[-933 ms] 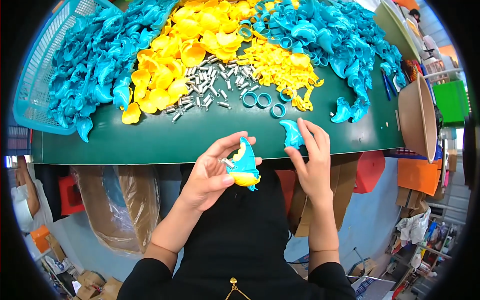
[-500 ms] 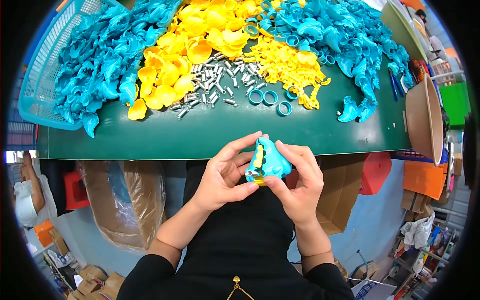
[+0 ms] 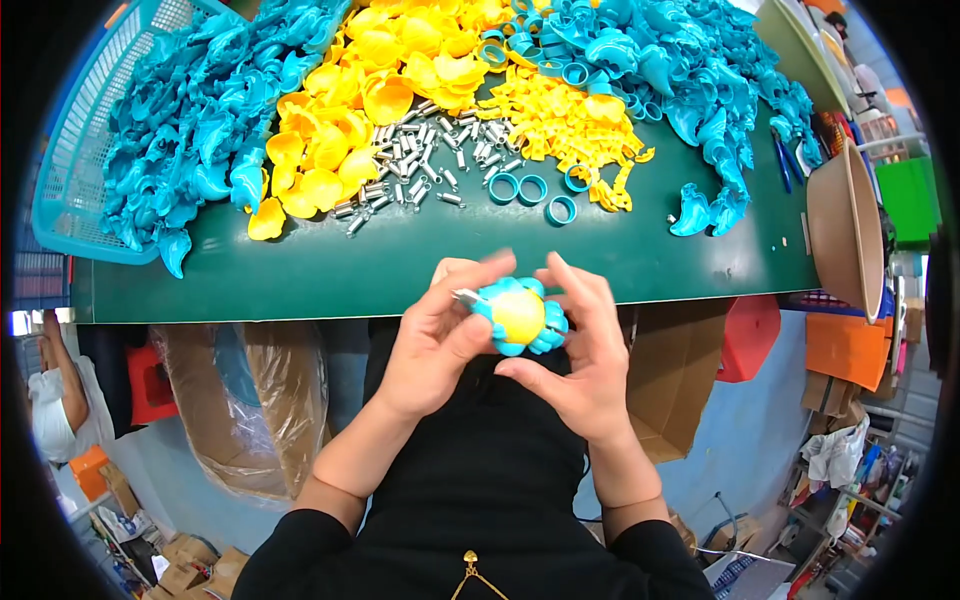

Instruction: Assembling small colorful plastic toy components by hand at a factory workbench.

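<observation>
A small teal and yellow plastic toy assembly (image 3: 519,316) is held over my lap, just off the table's front edge. Its rounded yellow face is up, ringed by scalloped teal lobes. My left hand (image 3: 435,345) pinches its left side between thumb and fingers. A small silvery metal piece (image 3: 467,297) sticks out at that side, by the left fingertips. Around the assembly's right side is my right hand (image 3: 585,355), with thumb and fingers spread apart; whether a finger touches it is hard to see.
On the green table (image 3: 330,275) lie teal curved shells (image 3: 190,130), yellow cups (image 3: 325,145), metal cylinders (image 3: 410,160), small yellow pieces (image 3: 570,125) and teal rings (image 3: 533,188). A teal basket (image 3: 75,180) stands left, a tan basin (image 3: 845,230) right. Pliers (image 3: 787,160) lie nearby.
The assembly has turned from its side, where a dark toothed edge showed, to yellow face up. My right fingers have spread from their grip, while my left hand keeps its hold.
</observation>
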